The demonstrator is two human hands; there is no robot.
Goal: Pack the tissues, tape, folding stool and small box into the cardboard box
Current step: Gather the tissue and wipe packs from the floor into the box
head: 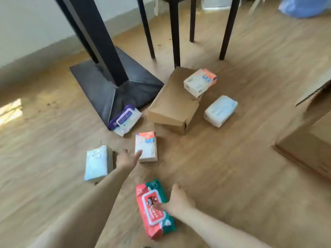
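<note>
Several tissue packs lie on the wooden floor. My right hand point(176, 200) grips the right edge of a red and green wet-wipe pack point(154, 209), thumb on its lid. My left hand point(128, 158) is stretched out, fingers apart, its fingertip touching a white and orange tissue pack point(146, 146). A pale blue-white pack point(97, 163) lies just left of that hand. A purple wet-wipe pack point(125, 119) leans on the table base. A small brown box point(174, 102) carries another orange-white pack point(199, 82). A white pack point(220, 110) lies to its right. The big cardboard box point(308, 145) shows at the right edge.
A black table pedestal with a wide flat base point(111, 86) stands behind the packs. Dark chair legs point(176, 33) rise beyond the small box. A blue bag point(304, 6) sits at the far right. The frame is blurred by motion.
</note>
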